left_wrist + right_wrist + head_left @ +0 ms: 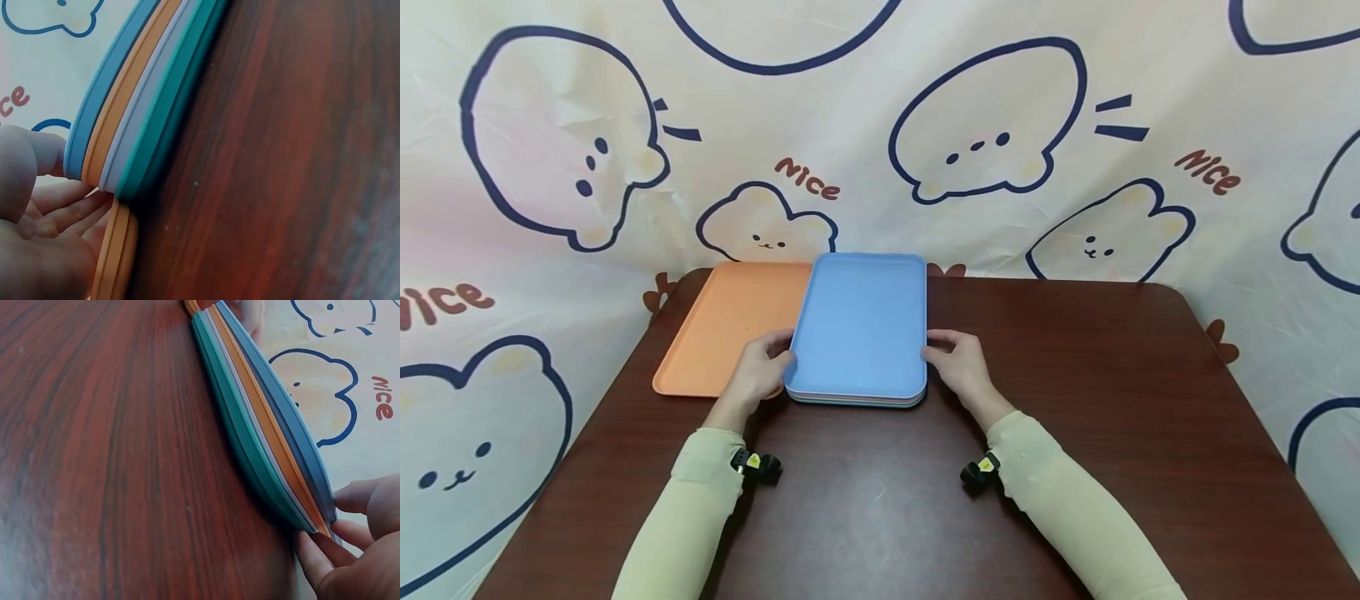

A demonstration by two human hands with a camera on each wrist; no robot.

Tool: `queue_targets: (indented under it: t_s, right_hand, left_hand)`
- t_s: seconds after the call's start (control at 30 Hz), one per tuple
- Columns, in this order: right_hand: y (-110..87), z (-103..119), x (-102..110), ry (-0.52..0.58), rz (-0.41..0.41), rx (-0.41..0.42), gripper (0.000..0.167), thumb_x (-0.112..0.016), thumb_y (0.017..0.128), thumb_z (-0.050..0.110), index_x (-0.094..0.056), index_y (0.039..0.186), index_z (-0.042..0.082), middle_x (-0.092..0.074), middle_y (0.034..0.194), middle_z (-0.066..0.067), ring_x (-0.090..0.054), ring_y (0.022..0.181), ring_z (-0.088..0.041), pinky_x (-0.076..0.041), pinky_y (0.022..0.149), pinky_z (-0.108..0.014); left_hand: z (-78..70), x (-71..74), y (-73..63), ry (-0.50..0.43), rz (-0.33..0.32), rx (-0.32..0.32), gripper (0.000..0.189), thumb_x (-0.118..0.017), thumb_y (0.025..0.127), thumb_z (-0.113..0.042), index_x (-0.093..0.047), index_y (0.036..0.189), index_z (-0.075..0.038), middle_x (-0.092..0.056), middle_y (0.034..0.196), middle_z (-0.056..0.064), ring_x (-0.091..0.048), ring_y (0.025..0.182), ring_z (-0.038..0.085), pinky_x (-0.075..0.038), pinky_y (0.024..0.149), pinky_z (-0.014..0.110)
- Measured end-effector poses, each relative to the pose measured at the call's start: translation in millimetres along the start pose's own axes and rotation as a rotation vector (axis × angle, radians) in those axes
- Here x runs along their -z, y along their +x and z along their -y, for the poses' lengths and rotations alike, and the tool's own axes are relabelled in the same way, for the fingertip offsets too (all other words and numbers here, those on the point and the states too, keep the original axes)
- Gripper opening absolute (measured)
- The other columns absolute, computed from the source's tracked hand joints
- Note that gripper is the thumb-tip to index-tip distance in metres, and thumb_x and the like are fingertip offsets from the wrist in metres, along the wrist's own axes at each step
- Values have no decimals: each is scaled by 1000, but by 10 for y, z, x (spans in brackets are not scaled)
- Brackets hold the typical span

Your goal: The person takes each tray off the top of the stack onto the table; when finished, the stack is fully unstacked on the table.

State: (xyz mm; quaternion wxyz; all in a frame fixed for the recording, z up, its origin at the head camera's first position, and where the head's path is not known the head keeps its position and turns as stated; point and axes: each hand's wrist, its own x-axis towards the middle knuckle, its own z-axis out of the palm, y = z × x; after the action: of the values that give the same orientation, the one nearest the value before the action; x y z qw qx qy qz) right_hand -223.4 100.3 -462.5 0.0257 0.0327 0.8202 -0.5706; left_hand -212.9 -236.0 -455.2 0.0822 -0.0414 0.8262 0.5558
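A stack of rectangular trays (pixel 859 329) is at the middle back of the table, a blue tray (pixel 281 403) on top. Beneath its rim show the edges of an orange tray (pixel 125 100), a pale lavender tray (pixel 140 109) and a green tray (pixel 165 106) at the bottom. My left hand (pixel 760 367) holds the stack's left side, thumb at the blue rim and fingers lower along the edges. On the opposite side my right hand (pixel 958 362) grips it, thumb on the blue tray and fingertips reaching the lower edges.
Left of the stack, a separate orange tray (pixel 730 329) lies flat on the dark brown wooden table (pixel 1075 417), its right part hidden by the stack. A pale cloth (pixel 865 125) with cartoon bears hangs behind the table's back edge.
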Motion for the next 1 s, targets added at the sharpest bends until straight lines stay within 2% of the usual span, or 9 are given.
queue_targets:
  t_s: [0.13,0.23,0.3,0.37,0.47,0.57,0.73,0.87,1.0]
  right_hand:
    - [15,14,-32,-21,0,-4,39,-74,98,13,-74,135,2,-69,142,-19,-68,121,-27,-57,94,-35]
    - [25,21,-60,-85,-10,7,39,-74,98,16,-75,133,1,-71,140,-20,-67,125,-30,-58,98,-41]
    - [29,30,-73,-147,-25,27,37,-73,97,17,-76,130,0,-71,138,-21,-66,126,-33,-57,100,-46]
    - [24,57,-78,-207,-50,53,34,-71,96,16,-78,125,-1,-72,137,-21,-65,127,-35,-56,101,-49]
    - [15,95,-75,-250,-80,84,33,-69,93,14,-79,121,-2,-72,132,-22,-65,120,-36,-56,99,-50]
    - [0,118,-52,-240,-111,93,33,-67,92,13,-78,119,-3,-74,123,-22,-68,113,-35,-57,97,-48]
    - [-40,103,52,-186,-170,94,35,-62,95,12,-74,125,-3,-79,108,-22,-75,99,-33,-60,85,-42]
    - [-87,54,165,-127,-181,75,38,-60,101,12,-71,135,-1,-78,107,-22,-74,93,-30,-57,73,-31]
    - [-132,-7,288,-32,-187,44,39,-60,104,12,-70,139,-1,-77,113,-23,-71,96,-28,-55,72,-22]
  left_hand:
    - [26,13,11,-5,-9,25,56,-51,108,-13,-45,163,-5,-53,160,24,-44,46,7,-43,46,23]
    - [48,16,26,-1,-26,55,56,-53,109,-18,-47,163,-9,-53,161,21,-62,70,14,-49,54,24]
    - [52,13,33,-3,-35,70,54,-52,111,-23,-48,163,-10,-51,163,19,-69,102,21,-56,71,26]
    - [50,7,40,-17,-35,77,53,-48,113,-25,-47,163,-9,-49,166,18,-63,132,29,-59,94,32]
    - [50,0,48,-40,-28,53,51,-43,115,-22,-47,163,-5,-46,168,20,-46,155,34,-46,123,45]
    - [55,-4,53,-37,-27,16,49,-45,114,-16,-48,161,-1,-47,166,23,-41,158,36,-36,130,50]
    - [53,-10,55,3,-17,-28,52,-54,111,-13,-47,161,1,-49,164,27,-44,156,40,-39,127,53]
    - [63,-11,61,33,-9,-43,54,-56,110,-11,-46,161,3,-48,165,27,-44,157,40,-39,127,53]
    - [67,-15,58,30,-8,-41,53,-56,110,-10,-45,161,3,-47,166,27,-43,157,41,-38,128,53]
